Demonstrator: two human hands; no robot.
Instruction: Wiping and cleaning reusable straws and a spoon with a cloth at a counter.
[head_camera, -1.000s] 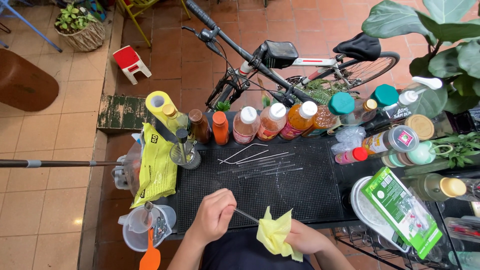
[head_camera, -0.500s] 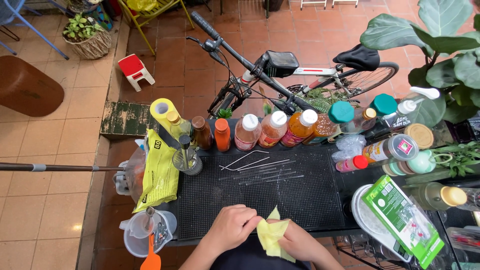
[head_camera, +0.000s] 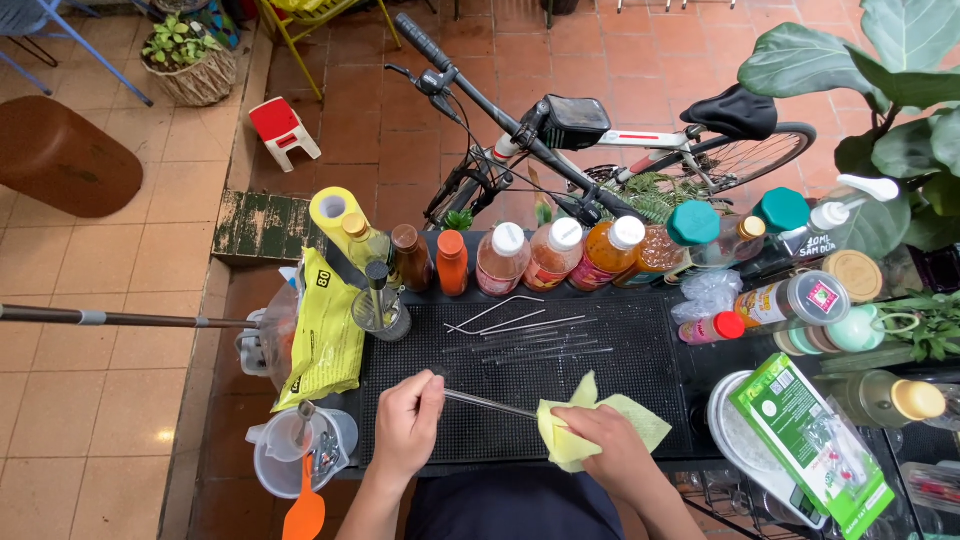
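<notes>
At the near edge of the black ribbed bar mat, the left hand is curled shut around one end of a thin metal straw, which runs level across the mat toward the right hand. That right hand is closed over a yellow cleaning cloth, pinching the cloth around the straw's far end; the cloth's loose corners fan out on the mat beside the fingers. More metal and clear straws lie loose near the middle of the mat, well apart from both hands. Along the far edge stands a row of syrup bottles with white, orange and teal caps. At the mat's left edge a glass jar holds a tool, with a yellow plastic bag just beside it. Off the near right corner a green packet rests on a round tray.
</notes>
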